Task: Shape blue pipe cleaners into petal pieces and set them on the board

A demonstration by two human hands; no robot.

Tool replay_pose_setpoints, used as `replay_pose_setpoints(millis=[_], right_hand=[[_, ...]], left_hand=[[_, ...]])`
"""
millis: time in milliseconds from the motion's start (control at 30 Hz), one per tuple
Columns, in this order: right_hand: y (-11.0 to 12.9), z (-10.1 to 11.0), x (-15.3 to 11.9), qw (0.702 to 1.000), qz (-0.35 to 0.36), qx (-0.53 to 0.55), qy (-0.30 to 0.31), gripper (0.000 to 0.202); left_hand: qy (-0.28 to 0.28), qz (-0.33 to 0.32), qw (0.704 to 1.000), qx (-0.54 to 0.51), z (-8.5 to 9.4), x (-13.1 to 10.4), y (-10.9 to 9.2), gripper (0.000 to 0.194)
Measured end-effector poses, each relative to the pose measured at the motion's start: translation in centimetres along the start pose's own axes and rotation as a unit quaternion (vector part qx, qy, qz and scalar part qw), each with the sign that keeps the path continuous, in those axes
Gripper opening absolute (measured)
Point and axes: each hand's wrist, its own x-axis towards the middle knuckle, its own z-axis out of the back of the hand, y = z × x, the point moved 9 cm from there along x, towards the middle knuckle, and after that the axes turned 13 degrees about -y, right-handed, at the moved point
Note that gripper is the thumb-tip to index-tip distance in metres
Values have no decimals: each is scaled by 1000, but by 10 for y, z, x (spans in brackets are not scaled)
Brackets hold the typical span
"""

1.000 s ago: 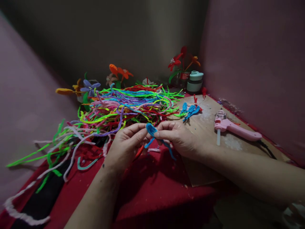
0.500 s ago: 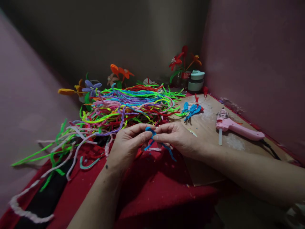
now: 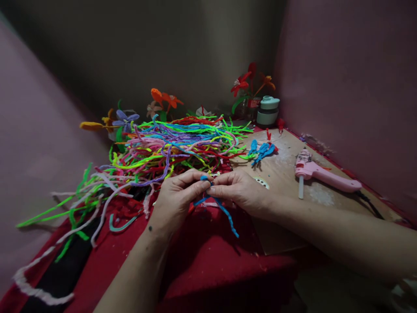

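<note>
Between my fingertips is a blue pipe cleaner, bent, with its middle partly hidden by both thumbs. My left hand pinches it from the left, and a short blue end pokes out below those fingers. From the right, my right hand grips it between thumb and forefinger, the two hands almost touching. One longer tail hangs down to the right over the red cloth. Several blue looped pieces lie together on the board beyond my right hand.
A large heap of coloured pipe cleaners spreads behind and left of my hands. To the right, a pink glue gun rests on a brown board. Pipe-cleaner flowers and a lidded jar stand along the back.
The blue loop above my fingers has become smaller, and the tail now hangs lower and straighter. A pale oval piece with dark holes shows more beside my right hand.
</note>
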Motion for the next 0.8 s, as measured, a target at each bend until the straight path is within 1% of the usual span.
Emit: replay_pose_setpoints(millis=[100,167,233,333,400,467,567,600,633,667,700,800], right_hand=[[3,4,0,999,33,-2,-15,24],[3,7,0,999,39,-7,-28,18],[2,7,-1,999,35,-11,-28,16],[2,5,-2,999,45,-16,-25,18],[3,5,-2,998,56,-29,-31,20],[2,6,-2,996,63,-45,-38,22],[1,6,0,996,62,-49,-41,23],[0,6,0,997,57,-39,-42,22],[-1,6,1,998,48,-25,-43,22],[-2,6,2,998,37,-10,-46,22],[-4,6,2,999,24,4,-49,23],[-7,6,4,998,-3,24,-57,24]], left_hand=[[-10,-12,1000,20,0,0,0,11],[-19,-23,999,33,1,-1,-1,14],[-29,-32,998,45,1,-2,-3,15],[-53,-28,996,73,3,-2,-3,14],[-77,-36,990,111,6,-2,-4,13],[-105,-85,977,167,7,-3,-11,12],[-132,-195,943,234,4,-8,-27,11],[-138,-219,935,244,4,-10,-31,11],[-141,-227,931,248,4,-10,-32,11],[-143,-219,933,246,5,-9,-30,11],[-143,-196,941,236,7,-7,-27,12],[-119,-85,977,155,11,0,-12,14]])
